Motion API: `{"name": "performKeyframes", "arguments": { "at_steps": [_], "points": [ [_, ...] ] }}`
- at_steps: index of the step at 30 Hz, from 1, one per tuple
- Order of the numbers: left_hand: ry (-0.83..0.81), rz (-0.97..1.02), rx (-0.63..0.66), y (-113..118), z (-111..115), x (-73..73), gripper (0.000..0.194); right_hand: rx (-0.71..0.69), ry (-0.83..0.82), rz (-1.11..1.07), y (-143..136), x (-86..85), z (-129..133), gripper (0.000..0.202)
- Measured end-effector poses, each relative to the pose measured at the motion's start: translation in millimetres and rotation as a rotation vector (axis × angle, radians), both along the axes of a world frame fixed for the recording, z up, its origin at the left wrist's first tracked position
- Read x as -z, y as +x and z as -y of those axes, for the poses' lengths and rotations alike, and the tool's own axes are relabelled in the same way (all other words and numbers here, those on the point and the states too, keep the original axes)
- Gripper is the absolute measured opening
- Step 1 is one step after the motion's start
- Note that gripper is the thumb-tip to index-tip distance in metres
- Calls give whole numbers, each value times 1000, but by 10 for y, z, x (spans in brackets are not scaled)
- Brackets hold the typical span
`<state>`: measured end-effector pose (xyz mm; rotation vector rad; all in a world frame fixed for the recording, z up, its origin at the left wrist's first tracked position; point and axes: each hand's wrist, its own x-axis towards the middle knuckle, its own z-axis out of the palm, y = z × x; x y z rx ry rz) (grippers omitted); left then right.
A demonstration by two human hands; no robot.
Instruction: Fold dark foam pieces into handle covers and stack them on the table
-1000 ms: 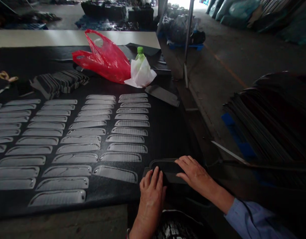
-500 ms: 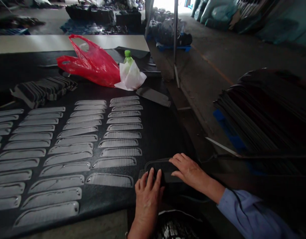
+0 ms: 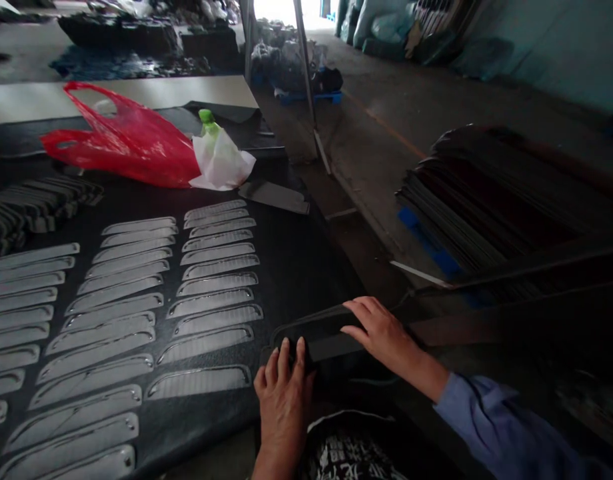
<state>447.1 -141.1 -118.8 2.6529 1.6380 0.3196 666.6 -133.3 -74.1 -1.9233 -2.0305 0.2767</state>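
Note:
A dark, flat, curved-edged piece lies at the near right corner of the black-covered table. My left hand rests on its left end, fingers stretched out and laid flat. At the piece's right end is my right hand, thumb spread away from extended fingers that touch the far edge. Its palm side is hidden. Left of my hands, rows of pale grey curved strips with dark edging cover the table. The piece's lower side is lost in shadow.
Farther back are a red plastic bag, a green-capped bottle behind white paper, and a flat grey piece. Stacked dark strips sit at the left. Beyond the table's right edge, dark sheets lie on a blue pallet.
The camera view has swung to the right, so the table and its strips appear farther left. Both hands keep nearly the same places on the dark piece.

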Motion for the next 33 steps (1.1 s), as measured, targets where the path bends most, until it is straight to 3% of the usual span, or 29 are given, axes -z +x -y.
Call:
{"name": "performKeyframes", "arguments": {
  "at_steps": [3,7,14,22,33],
  "points": [
    [1,-8,18,-15,3,-24,42,178,38,-190,128,96,261,15],
    [8,1,15,-21,9,-20,41,263,26,-265,141,228,399,14],
    [9,0,18,-10,6,-13,39,296,-61,-133,-17,237,301,21],
    [-2,-5,24,-13,7,-10,40,506,-75,-200,-85,241,167,7],
    [-7,-16,23,-17,2,-16,40,507,-276,63,-136,104,-3,7]
  ]
}}
